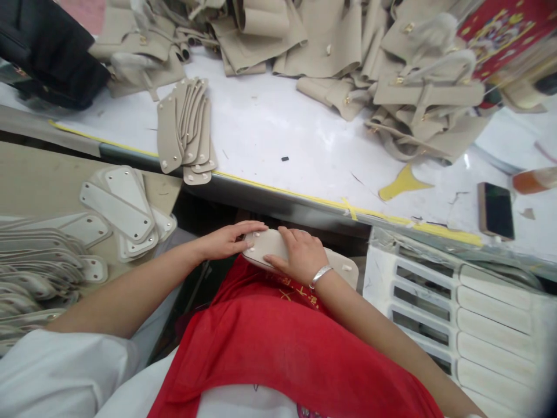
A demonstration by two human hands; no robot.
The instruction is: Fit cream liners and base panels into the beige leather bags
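Note:
A beige oblong leather base piece (266,247) with small metal studs lies across my lap on a red apron (278,342). My left hand (226,239) grips its left end with fingers curled over the top edge. My right hand (298,255), a silver bangle on the wrist, presses down on its middle with fingers bent over it. The piece's right end (346,270) sticks out past my right wrist.
A fanned stack of like beige pieces (187,130) sits at the white table's edge (278,191). White backing pieces (122,209) lie on a board at left. Heaped beige bag parts (391,64) fill the far side. A phone (496,210) and a white slatted crate (456,307) are at right.

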